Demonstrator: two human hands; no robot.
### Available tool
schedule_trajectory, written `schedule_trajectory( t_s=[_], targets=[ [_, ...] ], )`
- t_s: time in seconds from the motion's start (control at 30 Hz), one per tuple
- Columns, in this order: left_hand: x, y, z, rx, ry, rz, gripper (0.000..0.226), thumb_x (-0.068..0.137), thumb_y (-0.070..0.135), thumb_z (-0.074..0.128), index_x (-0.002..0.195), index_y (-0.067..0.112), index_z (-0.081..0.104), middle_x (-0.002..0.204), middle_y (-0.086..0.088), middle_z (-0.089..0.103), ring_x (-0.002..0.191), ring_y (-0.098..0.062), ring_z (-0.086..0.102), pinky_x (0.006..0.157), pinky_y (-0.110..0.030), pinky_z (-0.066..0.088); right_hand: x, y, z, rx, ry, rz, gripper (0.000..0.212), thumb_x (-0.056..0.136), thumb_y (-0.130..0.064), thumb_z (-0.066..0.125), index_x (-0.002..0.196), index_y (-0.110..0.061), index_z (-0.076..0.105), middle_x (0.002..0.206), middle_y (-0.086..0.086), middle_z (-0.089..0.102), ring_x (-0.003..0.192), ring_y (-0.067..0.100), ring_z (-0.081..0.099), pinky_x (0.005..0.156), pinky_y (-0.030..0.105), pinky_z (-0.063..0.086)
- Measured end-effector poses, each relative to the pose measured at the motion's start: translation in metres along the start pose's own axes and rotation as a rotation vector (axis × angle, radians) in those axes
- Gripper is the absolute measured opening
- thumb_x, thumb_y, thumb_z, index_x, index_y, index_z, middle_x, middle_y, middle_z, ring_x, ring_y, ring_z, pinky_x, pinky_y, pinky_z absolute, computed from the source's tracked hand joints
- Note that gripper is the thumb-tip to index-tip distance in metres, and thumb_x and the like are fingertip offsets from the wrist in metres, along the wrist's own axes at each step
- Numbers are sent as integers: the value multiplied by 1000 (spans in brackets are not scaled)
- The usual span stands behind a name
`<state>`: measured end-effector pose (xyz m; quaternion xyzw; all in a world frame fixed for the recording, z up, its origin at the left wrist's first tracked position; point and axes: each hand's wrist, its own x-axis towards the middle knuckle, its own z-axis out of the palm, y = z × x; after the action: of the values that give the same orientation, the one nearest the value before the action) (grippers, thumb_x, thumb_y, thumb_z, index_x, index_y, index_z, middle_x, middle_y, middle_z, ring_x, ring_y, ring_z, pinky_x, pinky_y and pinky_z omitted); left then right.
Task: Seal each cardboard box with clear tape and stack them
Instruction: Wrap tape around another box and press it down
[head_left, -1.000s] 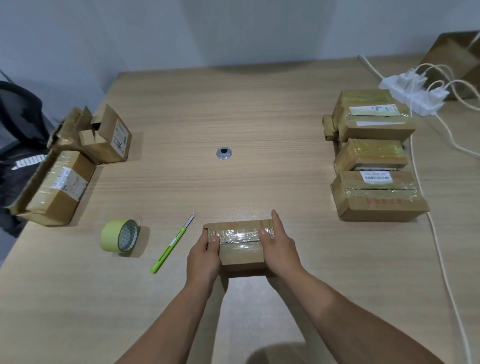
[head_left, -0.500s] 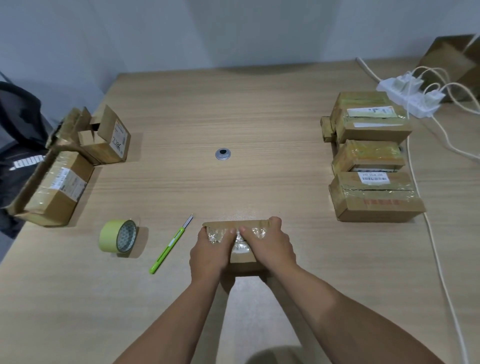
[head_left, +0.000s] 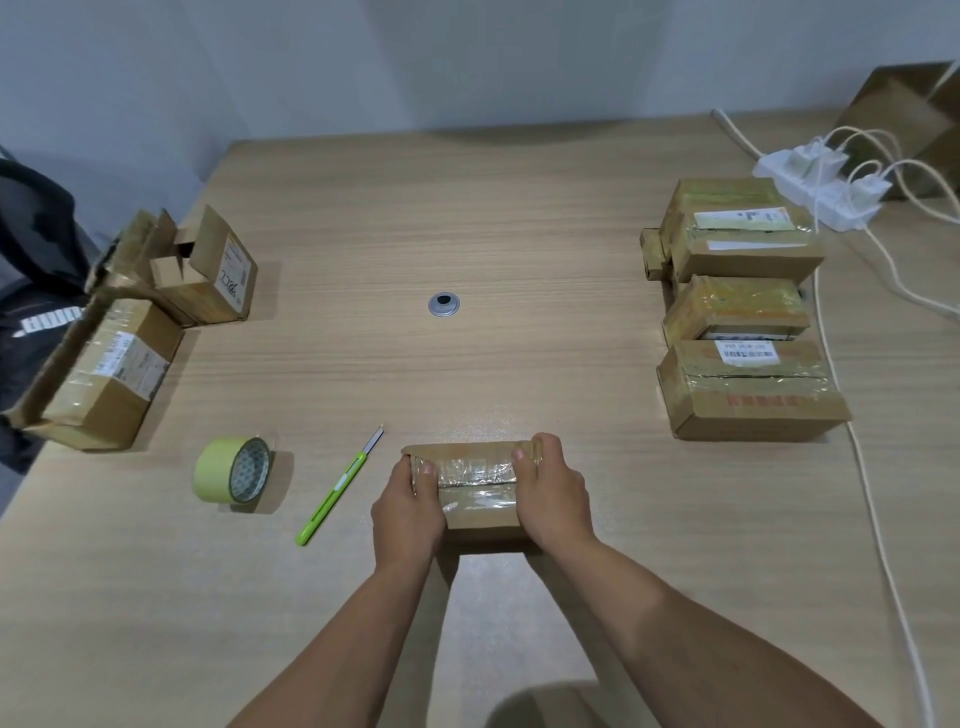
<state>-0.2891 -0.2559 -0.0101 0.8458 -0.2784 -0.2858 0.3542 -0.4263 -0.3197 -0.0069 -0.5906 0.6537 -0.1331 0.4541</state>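
Small cardboard box (head_left: 478, 512): set on the bench (head_left: 467, 234) near its front edge, at the middle; the top is covered with shiny clear tape.
Left hand (head_left: 408, 512): clasped round the left end of the box, with the thumb laid on the taped top; the fingers are hidden behind that end.
Right hand (head_left: 553, 501): clasped round the right end of the box in the same way, with the thumb pressed on the tape.
Tape roll (head_left: 231, 470): yellow-green, stood on its edge to the left of the box and apart from it.
Utility knife (head_left: 337, 491): green, laid between the roll and the box, its metal tip pointed away; touched by neither hand.
Taped boxes (head_left: 748, 384): grouped at the right side of the bench, well apart from the hands.
Open boxes (head_left: 104, 374): placed at the left edge, with flaps raised.
Power strip (head_left: 815, 187): white, at the far right, with plugs and white cables attached.
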Motion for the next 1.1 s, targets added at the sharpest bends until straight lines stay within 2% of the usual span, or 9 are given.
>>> schedule_trajectory(
  t_s=[0.1, 0.2, 0.27, 0.37, 0.5, 0.67, 0.87, 1.0, 1.1],
  targets=[
    [5, -1, -1, -98, -33, -90, 32, 106, 33, 43, 114, 16, 68, 103, 0, 70, 104, -26, 61, 87, -39, 49, 1, 4, 0, 87, 18, 2, 33, 108, -41, 32, 135, -28, 47, 94, 2, 61, 86, 21, 58, 79, 38, 47],
    [7, 1, -6, -241, -37, -215, 34, 105, 36, 46, 125, 21, 69, 121, 1, 68, 115, -22, 60, 107, -46, 45, 1, 7, 1, 161, 36, 16, 39, 109, -42, 30, 141, -32, 49, 120, 5, 65, 103, 21, 58, 95, 40, 46],
    [8, 1, -10, -288, -62, -254, 33, 105, 36, 44, 117, 21, 71, 115, 3, 69, 108, -21, 60, 106, -45, 47, 1, 7, 0, 204, 42, 34, 43, 109, -42, 30, 148, -34, 45, 141, 3, 58, 124, 24, 53, 107, 40, 40],
    [7, -3, -11, -169, -137, -169, 49, 99, 53, 44, 130, 22, 64, 125, 1, 67, 115, -22, 60, 103, -44, 47, 0, 5, -4, 228, -25, 47, 52, 107, -48, 34, 158, -37, 26, 156, 3, 44, 140, 24, 42, 111, 37, 32],
    [-7, 0, -9, -54, -174, -50, 52, 91, 47, 67, 137, 32, 48, 106, 20, 57, 109, -11, 56, 88, -27, 39, -9, 5, -2, 181, -108, 4, 105, 87, -60, 68, 159, -41, -6, 166, 1, 24, 149, 25, 29, 114, 39, 32],
    [-10, 2, -8, -51, -145, -36, 64, 95, 37, 66, 150, 18, 42, 123, 10, 55, 122, -21, 55, 90, -22, 33, -8, 5, 1, 112, -96, -9, 99, 92, -53, 65, 160, -36, -5, 166, 2, 25, 149, 26, 30, 112, 39, 34],
    [-1, -8, -6, -44, -140, -3, 40, 98, 35, 61, 136, 23, 58, 115, 6, 68, 108, -19, 62, 86, -31, 46, -3, 11, 3, 74, -97, -5, 78, 103, -45, 51, 160, -39, -2, 157, 9, 40, 139, 30, 43, 101, 36, 40],
    [3, -9, -6, -69, -146, -33, 35, 100, 31, 57, 134, 23, 60, 121, 6, 67, 113, -19, 61, 95, -36, 49, 0, 15, 4, 91, -101, 17, 69, 105, -43, 43, 159, -46, 0, 121, 13, 60, 105, 28, 59, 85, 33, 45],
    [8, -14, -7, -117, -165, -59, 36, 100, 30, 55, 134, 23, 62, 120, 5, 70, 113, -20, 64, 101, -44, 50, 0, 16, 1, 115, -106, 12, 63, 107, -40, 40, 158, -48, 4, 101, 7, 58, 79, 18, 55, 67, 29, 44]
  ],
)
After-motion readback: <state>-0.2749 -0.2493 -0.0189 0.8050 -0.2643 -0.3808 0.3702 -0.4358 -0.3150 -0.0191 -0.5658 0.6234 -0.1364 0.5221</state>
